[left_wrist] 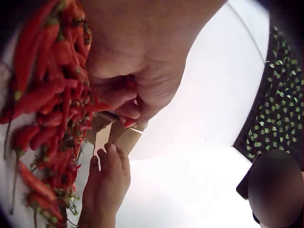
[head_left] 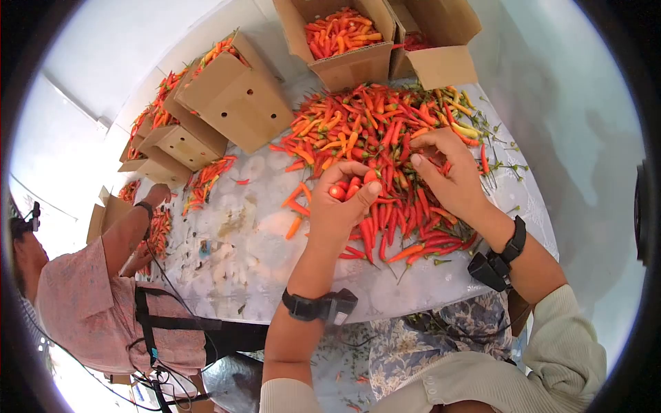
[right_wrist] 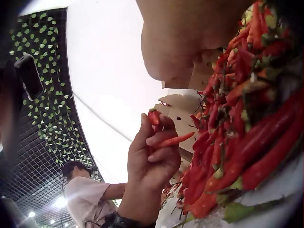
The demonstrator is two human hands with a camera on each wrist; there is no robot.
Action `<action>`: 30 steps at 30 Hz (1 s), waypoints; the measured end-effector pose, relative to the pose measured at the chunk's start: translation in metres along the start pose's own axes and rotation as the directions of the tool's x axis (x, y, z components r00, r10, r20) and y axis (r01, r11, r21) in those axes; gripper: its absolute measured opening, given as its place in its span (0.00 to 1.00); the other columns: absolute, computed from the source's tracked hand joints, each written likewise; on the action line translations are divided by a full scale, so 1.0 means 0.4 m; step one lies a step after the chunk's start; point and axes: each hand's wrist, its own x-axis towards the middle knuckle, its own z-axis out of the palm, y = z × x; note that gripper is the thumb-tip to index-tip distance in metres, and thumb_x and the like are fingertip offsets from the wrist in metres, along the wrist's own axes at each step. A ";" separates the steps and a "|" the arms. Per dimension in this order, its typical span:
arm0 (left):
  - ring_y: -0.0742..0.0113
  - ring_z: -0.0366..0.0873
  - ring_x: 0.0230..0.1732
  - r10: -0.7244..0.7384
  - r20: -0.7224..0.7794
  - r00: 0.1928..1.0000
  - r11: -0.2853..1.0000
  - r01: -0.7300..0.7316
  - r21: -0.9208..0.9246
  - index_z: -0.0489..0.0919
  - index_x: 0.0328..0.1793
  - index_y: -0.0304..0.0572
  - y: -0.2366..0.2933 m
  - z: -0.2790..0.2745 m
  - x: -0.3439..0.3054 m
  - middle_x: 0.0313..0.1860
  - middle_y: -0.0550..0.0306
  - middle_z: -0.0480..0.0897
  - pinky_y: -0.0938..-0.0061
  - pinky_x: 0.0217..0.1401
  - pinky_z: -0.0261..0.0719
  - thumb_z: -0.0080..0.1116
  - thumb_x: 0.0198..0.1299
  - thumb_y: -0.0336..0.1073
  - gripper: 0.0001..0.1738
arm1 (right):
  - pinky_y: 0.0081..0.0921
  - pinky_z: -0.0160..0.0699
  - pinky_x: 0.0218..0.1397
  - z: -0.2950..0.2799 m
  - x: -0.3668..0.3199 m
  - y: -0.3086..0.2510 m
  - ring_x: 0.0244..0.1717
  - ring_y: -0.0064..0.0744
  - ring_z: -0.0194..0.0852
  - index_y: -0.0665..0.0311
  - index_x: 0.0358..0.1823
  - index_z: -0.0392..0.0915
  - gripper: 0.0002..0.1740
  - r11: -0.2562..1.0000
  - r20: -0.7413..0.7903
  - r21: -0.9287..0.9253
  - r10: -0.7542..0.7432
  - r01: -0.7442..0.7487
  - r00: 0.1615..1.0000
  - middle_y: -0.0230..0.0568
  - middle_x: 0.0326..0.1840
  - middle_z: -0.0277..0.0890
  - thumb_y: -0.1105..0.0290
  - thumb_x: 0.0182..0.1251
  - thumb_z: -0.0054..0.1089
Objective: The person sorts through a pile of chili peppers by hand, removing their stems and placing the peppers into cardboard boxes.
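Note:
In the head view the left hand [head_left: 342, 206] grips several red chilli peppers [head_left: 354, 187], their blunt ends showing between thumb and fingers. The right wrist view shows the same hand [right_wrist: 154, 159] with a red pepper [right_wrist: 172, 141] sticking out between its fingers. To the right, the right hand [head_left: 451, 172] is over the pepper heap [head_left: 385, 131], thumb and fingers bent toward each other; no pepper is plainly visible between them. In the left wrist view that hand [left_wrist: 107, 183] has its fingers extended and apart from the left hand.
Cardboard boxes [head_left: 354, 69] of peppers stand along the table's far side, with more boxes [head_left: 237, 103] at the left. Another person [head_left: 103, 296] works at the left by smaller pepper piles [head_left: 206, 182]. Loose stems [head_left: 509, 167] lie at the right edge.

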 end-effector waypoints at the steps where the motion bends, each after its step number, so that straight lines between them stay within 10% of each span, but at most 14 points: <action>1: 0.84 0.68 0.21 -0.009 0.010 1.000 1.000 0.009 0.018 0.75 0.42 0.41 -0.002 0.001 -0.001 0.27 0.68 0.75 0.89 0.19 0.63 0.69 0.53 0.32 0.14 | 0.23 0.75 0.37 -0.005 -0.001 -0.015 0.35 0.27 0.77 0.64 0.41 0.77 0.11 0.995 0.056 0.080 0.053 -0.057 0.997 0.38 0.35 0.73 0.72 0.58 0.65; 10: 0.76 0.73 0.39 0.120 0.094 0.988 0.939 -0.144 0.313 0.79 0.41 0.40 -0.035 -0.004 0.001 0.38 0.64 0.77 0.80 0.45 0.72 0.73 0.49 0.34 0.16 | 0.25 0.70 0.32 0.001 -0.027 -0.029 0.29 0.28 0.73 0.64 0.36 0.81 0.08 0.973 0.301 0.178 0.086 -0.145 0.950 0.37 0.29 0.75 0.69 0.57 0.66; 21: 0.74 0.76 0.39 0.275 0.231 0.933 0.767 -0.358 0.532 0.80 0.41 0.39 -0.034 0.007 0.002 0.38 0.61 0.81 0.79 0.45 0.74 0.70 0.50 0.31 0.13 | 0.25 0.67 0.27 0.003 -0.034 -0.023 0.23 0.31 0.71 0.64 0.27 0.79 0.05 0.989 0.186 0.000 -0.144 0.147 0.972 0.37 0.23 0.74 0.75 0.48 0.64; 30: 0.75 0.75 0.37 -0.053 0.157 0.986 0.965 0.011 0.260 0.79 0.44 0.38 -0.014 0.027 -0.013 0.37 0.62 0.79 0.80 0.44 0.74 0.67 0.54 0.29 0.12 | 0.22 0.72 0.26 -0.009 -0.032 -0.044 0.22 0.23 0.72 0.66 0.26 0.77 0.04 0.976 0.257 0.135 0.134 -0.173 0.957 0.36 0.21 0.74 0.74 0.50 0.62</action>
